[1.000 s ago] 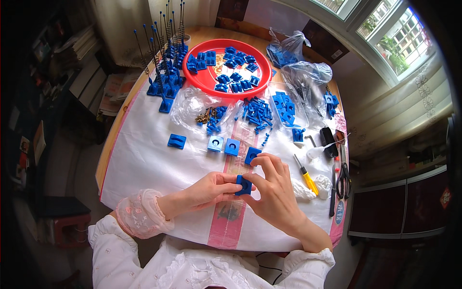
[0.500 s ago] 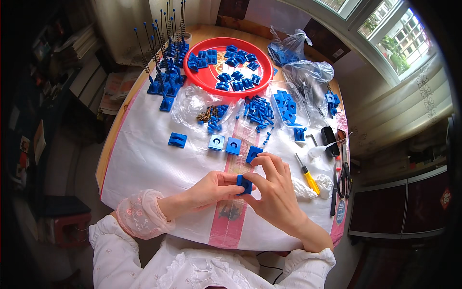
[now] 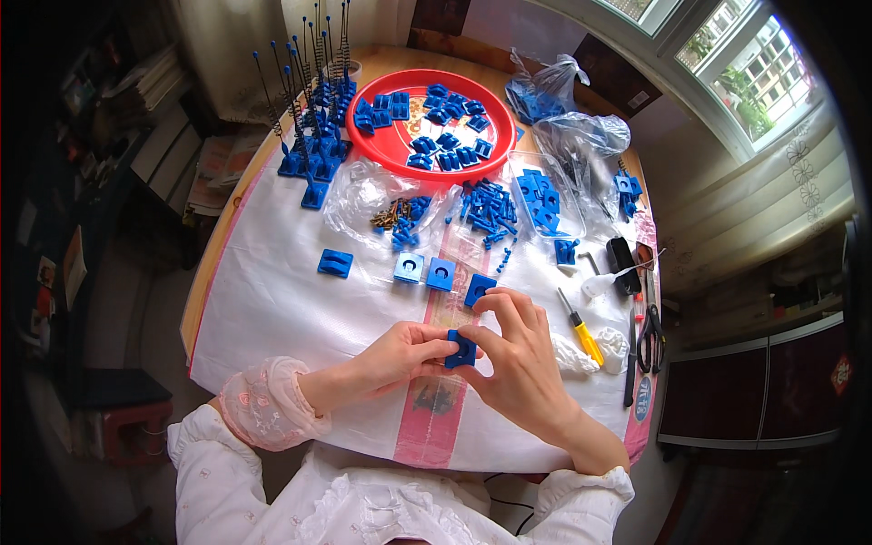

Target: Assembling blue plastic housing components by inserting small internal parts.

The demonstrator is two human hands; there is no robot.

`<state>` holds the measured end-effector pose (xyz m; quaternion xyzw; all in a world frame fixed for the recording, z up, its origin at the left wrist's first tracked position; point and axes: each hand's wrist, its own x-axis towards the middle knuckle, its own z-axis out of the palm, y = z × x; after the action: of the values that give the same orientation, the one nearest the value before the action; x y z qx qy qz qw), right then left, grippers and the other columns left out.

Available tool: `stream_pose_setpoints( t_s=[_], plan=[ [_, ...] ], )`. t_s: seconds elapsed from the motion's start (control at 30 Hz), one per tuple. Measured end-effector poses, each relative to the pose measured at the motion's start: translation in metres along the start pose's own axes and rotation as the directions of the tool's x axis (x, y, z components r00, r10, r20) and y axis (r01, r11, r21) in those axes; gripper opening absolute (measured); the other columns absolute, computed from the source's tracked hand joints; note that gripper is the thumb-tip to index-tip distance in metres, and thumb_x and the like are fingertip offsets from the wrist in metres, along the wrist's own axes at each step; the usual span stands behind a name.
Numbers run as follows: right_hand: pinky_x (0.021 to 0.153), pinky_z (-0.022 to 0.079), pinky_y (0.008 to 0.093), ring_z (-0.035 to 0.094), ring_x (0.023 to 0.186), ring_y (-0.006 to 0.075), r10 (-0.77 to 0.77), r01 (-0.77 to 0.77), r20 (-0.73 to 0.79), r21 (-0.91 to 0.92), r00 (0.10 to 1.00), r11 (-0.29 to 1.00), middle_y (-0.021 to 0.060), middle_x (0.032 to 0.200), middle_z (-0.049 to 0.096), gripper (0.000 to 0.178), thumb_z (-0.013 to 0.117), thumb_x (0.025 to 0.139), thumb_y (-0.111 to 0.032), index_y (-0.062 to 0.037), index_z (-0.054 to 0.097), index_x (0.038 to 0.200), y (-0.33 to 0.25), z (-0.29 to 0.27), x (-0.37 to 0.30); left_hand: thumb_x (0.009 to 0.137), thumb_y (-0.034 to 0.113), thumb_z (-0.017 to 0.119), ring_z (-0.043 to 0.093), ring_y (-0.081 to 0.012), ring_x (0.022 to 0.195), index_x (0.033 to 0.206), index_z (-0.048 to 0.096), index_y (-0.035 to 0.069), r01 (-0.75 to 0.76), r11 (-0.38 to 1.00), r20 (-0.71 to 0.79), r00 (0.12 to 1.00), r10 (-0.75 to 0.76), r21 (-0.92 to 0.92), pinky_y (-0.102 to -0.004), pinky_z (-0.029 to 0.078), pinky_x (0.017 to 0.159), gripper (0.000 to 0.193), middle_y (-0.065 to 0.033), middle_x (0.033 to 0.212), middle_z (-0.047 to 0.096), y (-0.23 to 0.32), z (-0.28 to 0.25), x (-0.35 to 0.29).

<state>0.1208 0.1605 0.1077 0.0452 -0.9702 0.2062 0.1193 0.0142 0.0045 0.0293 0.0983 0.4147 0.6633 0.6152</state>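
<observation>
Between my two hands is a small blue square plastic piece (image 3: 461,351) with a dark hole in its face. My left hand (image 3: 400,356) pinches its left side with thumb and fingers. The thumb and index finger of my right hand (image 3: 518,359) grip its right side, while the other fingers curl above. Just beyond them lies a blue square plate (image 3: 480,291) with a hole, partly covered by my right fingers. To its left are another blue plate (image 3: 440,274), a paler, shinier plate (image 3: 409,268) and a blue piece with a raised arch (image 3: 335,263).
A red round tray (image 3: 354,136) holds several blue pieces at the back. Blue bases with upright springs (image 3: 313,154) stand at far left. Small blue pegs (image 3: 489,209) and brass-coloured screws (image 3: 391,218) lie mid-table. A yellow-handled screwdriver (image 3: 587,343) and scissors (image 3: 650,341) lie at right.
My left thumb has shifted up slightly across the held blue piece, uncovering its lower part. My right hand stays almost where it was.
</observation>
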Motion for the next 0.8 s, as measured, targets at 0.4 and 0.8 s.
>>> stream_pose_setpoints(
  t_s=[0.4, 0.8],
  plan=[
    [0.09, 0.038, 0.0437, 0.047, 0.119, 0.0305, 0.005, -0.005, -0.002, -0.002, 1.0, 1.0, 0.0084, 0.115, 0.055, 0.041, 0.085, 0.058, -0.011, -0.0092, 0.067, 0.096, 0.0019, 0.0016, -0.001, 0.1, 0.006, 0.05, 0.064, -0.0192, 0.108, 0.126, 0.056, -0.007, -0.019, 0.999, 0.0, 1.0, 0.019, 0.046, -0.0361, 0.053, 0.099, 0.03, -0.0123, 0.116, 0.064, -0.0033, -0.0018, 0.0013],
    [0.094, 0.038, 0.0439, 0.048, 0.118, 0.0294, -0.002, 0.002, -0.004, 0.001, 1.0, 1.0, 0.011, 0.114, 0.054, 0.035, 0.082, 0.06, -0.012, -0.0047, 0.066, 0.09, -0.0002, 0.0004, 0.0005, 0.1, 0.009, 0.052, 0.064, -0.0119, 0.102, 0.123, 0.061, -0.002, -0.066, 0.996, 0.028, 0.998, 0.064, 0.065, -0.0287, 0.054, 0.093, 0.027, -0.0079, 0.114, 0.066, -0.0078, -0.0048, 0.0026]
  ],
)
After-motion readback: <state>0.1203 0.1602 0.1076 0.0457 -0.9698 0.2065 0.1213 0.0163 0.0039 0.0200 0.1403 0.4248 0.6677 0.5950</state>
